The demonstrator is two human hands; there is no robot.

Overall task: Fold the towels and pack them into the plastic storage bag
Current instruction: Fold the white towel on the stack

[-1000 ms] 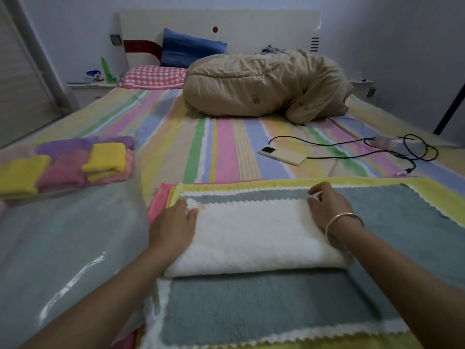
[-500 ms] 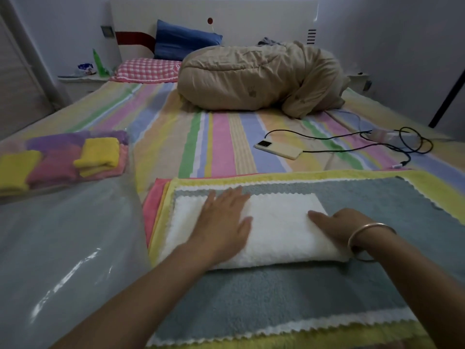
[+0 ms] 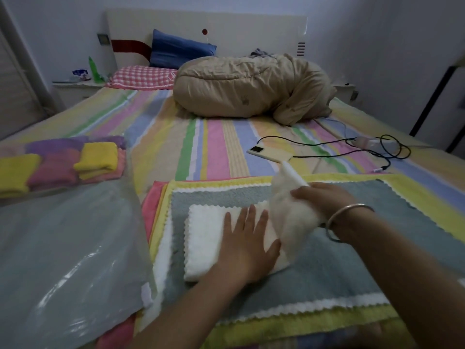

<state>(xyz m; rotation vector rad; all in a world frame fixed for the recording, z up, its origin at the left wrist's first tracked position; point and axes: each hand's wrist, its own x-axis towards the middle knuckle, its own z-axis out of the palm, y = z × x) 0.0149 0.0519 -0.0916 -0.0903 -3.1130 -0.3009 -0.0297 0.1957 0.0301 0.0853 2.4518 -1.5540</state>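
Observation:
A white towel (image 3: 205, 238), folded to a strip, lies on a flat grey towel (image 3: 334, 268) on the bed. My left hand (image 3: 247, 244) presses flat on the strip's middle with straight fingers. My right hand (image 3: 324, 197), with a bangle on the wrist, grips the strip's right end and holds it lifted and turned leftward over the middle. Yellow (image 3: 432, 207) and pink (image 3: 151, 205) towels lie spread under the grey one. The clear plastic storage bag (image 3: 63, 248) lies at the left, with folded yellow, pink and purple towels (image 3: 95, 159) inside its far end.
A phone (image 3: 269, 153) on a black cable (image 3: 364, 149) lies on the striped sheet beyond the towels. A bundled tan quilt (image 3: 251, 89) and pillows sit at the head of the bed. A nightstand (image 3: 73, 89) stands at the far left.
My left hand slid right along the white strip and stayed flat on its middle. My right hand took hold of the right end and raised it toward the left.

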